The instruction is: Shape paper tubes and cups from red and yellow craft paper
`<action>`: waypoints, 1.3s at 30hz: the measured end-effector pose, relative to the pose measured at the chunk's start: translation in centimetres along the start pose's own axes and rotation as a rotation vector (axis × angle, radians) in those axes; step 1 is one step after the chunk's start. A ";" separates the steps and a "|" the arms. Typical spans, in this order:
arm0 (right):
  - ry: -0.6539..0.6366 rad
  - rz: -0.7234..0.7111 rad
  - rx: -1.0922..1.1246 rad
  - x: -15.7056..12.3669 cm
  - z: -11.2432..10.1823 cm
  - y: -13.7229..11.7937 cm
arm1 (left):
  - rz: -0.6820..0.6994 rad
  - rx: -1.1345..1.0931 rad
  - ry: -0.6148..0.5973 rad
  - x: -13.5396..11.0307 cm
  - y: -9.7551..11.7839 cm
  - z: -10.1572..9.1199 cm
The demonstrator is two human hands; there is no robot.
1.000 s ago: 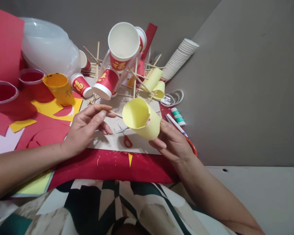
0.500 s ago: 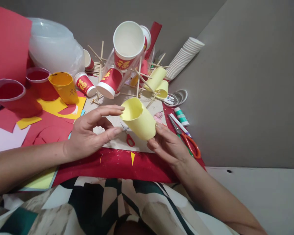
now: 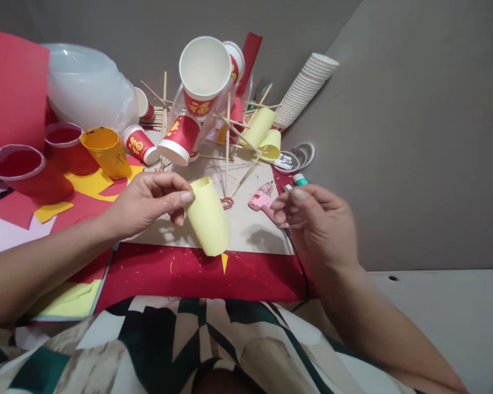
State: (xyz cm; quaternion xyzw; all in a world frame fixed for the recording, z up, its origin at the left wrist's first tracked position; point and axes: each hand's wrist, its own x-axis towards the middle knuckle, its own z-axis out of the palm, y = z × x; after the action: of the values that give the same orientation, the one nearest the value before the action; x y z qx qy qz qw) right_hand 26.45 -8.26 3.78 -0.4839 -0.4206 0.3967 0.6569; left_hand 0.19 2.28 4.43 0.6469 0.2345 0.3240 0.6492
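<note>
My left hand (image 3: 148, 202) pinches the upper rim of a pale yellow rolled paper tube (image 3: 208, 219), which hangs tilted over the beige board (image 3: 246, 232). My right hand (image 3: 316, 224) is curled, fingertips closed on the rear of a pink glue gun (image 3: 262, 199) lying on the board; its black cord (image 3: 298, 262) runs back under my wrist. Behind them stands a structure of red-and-white paper cups and wooden sticks (image 3: 205, 104) with two more yellow tubes (image 3: 263, 131) stuck in it.
Small red-handled scissors (image 3: 227, 202) lie on the board. At the left are red cups (image 3: 20, 164), an orange-yellow cup (image 3: 104, 150), a clear plastic bowl (image 3: 86, 87) and red and yellow paper scraps (image 3: 86, 183). A stack of white cups (image 3: 304, 93) leans at the back right; a glue stick (image 3: 299, 179) lies nearby.
The yellow tube passed from my right hand to my left and now hangs lower. My right hand moved right and up and closed on the pink glue gun.
</note>
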 end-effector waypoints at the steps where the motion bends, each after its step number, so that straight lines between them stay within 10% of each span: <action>1: 0.018 -0.099 -0.049 0.0 0.2 -0.6 | -0.024 0.023 -0.026 -0.1 0.1 0.1; 5: -0.213 -0.329 -0.294 -0.3 2.5 -2.3 | -0.034 0.179 -0.127 -0.7 0.8 1.0; 11: -0.693 -0.279 -0.427 0.5 5.4 -1.7 | 0.258 0.597 -0.103 -1.8 2.4 1.6; 22: -0.661 0.181 -0.085 1.0 5.1 0.5 | 0.096 0.627 0.004 -1.6 1.5 1.4; 31: -0.673 0.120 -0.106 1.0 4.3 1.7 | -0.105 0.424 0.012 -1.2 1.1 1.6; 39: -0.602 -0.030 -0.237 1.1 3.7 1.4 | 0.006 0.539 0.002 -1.4 0.8 1.8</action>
State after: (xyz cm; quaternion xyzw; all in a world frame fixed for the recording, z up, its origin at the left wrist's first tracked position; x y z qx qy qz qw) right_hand 23.16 -5.84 3.22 -0.4116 -0.6466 0.4604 0.4478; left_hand 0.48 0.03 5.18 0.7969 0.3109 0.2523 0.4524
